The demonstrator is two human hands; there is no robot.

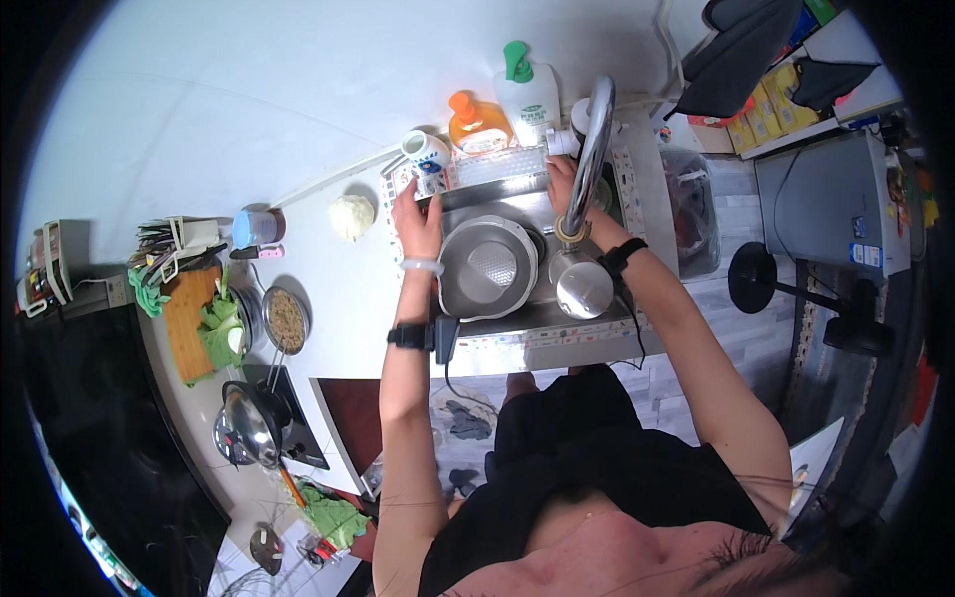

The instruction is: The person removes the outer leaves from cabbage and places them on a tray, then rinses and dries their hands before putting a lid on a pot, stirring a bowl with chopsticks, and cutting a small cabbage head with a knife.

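My left hand (418,224) is at the left rim of the stainless steel sink (515,195), its fingers apart and nothing in its grasp. A grey pan (489,269) with a textured base sits in the sink, just right of that hand. My right hand (561,186) reaches to the sink's back edge, close to a white fitting (563,142). The chrome faucet (595,149) arches in front of it and partly hides it, so its grip is unclear. The faucet's round spout head (586,287) hangs over the right of the sink.
Behind the sink stand a ceramic jar (427,153), an orange soap bottle (477,130) and a white pump bottle (531,101). Leftward lie a pale round vegetable (351,216), a knife (257,253), a strainer of grains (286,321), a cutting board (183,321) and a wok (257,425).
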